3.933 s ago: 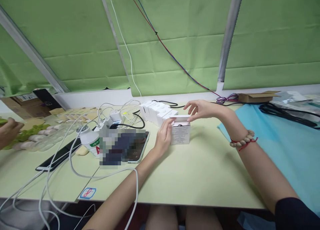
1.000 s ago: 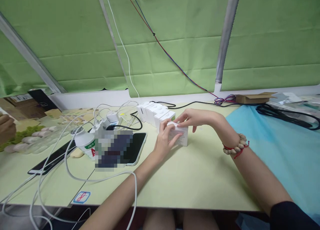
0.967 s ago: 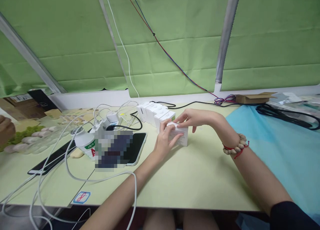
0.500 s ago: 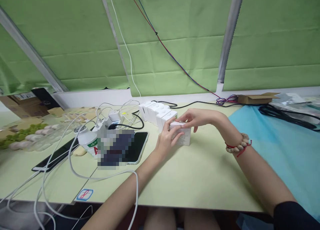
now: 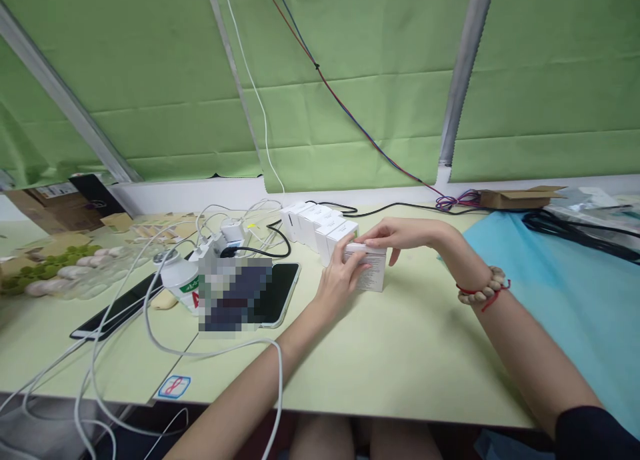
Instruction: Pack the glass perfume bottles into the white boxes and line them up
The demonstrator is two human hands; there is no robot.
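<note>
A small white box [image 5: 374, 273] with printed text stands on the pale green table [image 5: 400, 353]. My left hand [image 5: 343, 280] wraps around its left side and front. My right hand [image 5: 400, 235] rests its fingertips on the box's top, where the lid lies flat. Just behind stands a row of several similar white boxes [image 5: 320, 223]. My right wrist wears a bead bracelet with a red string [image 5: 484, 290].
A phone [image 5: 280, 293] lies left of the box next to a white bottle [image 5: 177, 280], chargers and white cables [image 5: 150, 313]. A blue cloth [image 5: 565, 293] covers the table's right side. A flat cardboard box [image 5: 520, 195] and black cables [image 5: 575, 228] lie at the back right.
Earlier the box's lid flap stood up under my right hand; now it lies flat and both hands press on the box. A person's hand at the far left is gone from view.
</note>
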